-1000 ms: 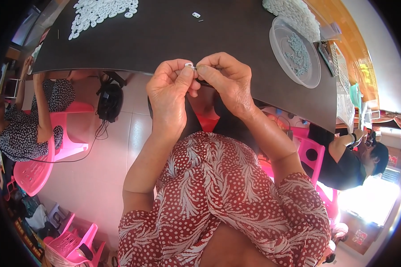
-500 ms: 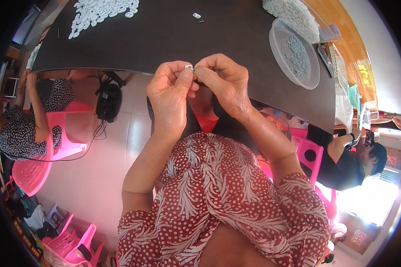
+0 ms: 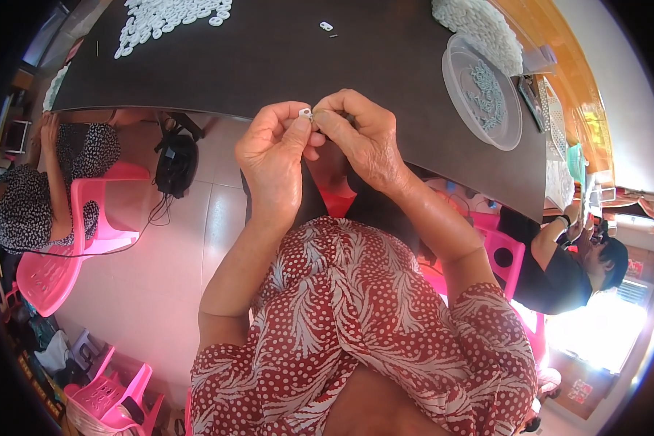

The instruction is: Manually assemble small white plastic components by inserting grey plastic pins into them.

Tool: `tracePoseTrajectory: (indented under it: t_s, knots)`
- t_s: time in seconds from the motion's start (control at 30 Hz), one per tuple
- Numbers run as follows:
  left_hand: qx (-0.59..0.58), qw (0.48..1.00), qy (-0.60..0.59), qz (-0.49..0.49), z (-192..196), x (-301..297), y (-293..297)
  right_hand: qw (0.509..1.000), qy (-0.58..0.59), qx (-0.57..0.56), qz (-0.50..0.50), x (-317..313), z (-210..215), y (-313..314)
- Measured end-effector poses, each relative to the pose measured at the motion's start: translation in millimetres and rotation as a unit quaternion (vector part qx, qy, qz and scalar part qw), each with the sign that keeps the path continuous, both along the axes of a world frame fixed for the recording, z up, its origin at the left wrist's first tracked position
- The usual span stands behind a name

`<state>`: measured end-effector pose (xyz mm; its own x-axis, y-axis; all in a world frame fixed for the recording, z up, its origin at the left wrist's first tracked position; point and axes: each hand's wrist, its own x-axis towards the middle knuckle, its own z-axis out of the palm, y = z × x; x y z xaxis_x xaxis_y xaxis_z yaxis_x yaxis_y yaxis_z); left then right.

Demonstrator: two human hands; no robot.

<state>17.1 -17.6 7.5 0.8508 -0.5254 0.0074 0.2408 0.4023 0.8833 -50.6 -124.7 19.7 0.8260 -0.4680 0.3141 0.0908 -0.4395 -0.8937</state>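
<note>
My left hand [image 3: 272,156] and my right hand [image 3: 360,134] meet at the near edge of a dark table [image 3: 283,65]. Both pinch one small white plastic piece [image 3: 306,113] between thumbs and fingertips; most of it is hidden by the fingers. A single small white piece [image 3: 326,26] lies alone farther out on the table. A heap of white ring-shaped pieces [image 3: 168,13] lies at the far left of the table.
A clear round plastic dish [image 3: 483,93] with several pale pieces stands at the right, with a mound of white pieces [image 3: 479,25] behind it. A seated person [image 3: 36,182] on a pink chair [image 3: 65,247] is at left. Another person [image 3: 567,258] sits at right.
Both hands stay together on the small white piece; the fingers shift only slightly. Nothing on the table has moved.
</note>
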Motion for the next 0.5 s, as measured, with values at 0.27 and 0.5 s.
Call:
tracePoseTrajectory:
  t_s: [0.27,0.5]
  knots:
    - [0.064,0.997,-0.050,0.000,2.5,4.9,4.8,0.999,0.010,-0.016,0.035,9.4,8.3,0.6]
    - [0.019,1.000,-0.011,-0.001,-3.6,8.9,8.5,0.994,-0.012,-0.094,0.050,17.1,5.8,-1.0]
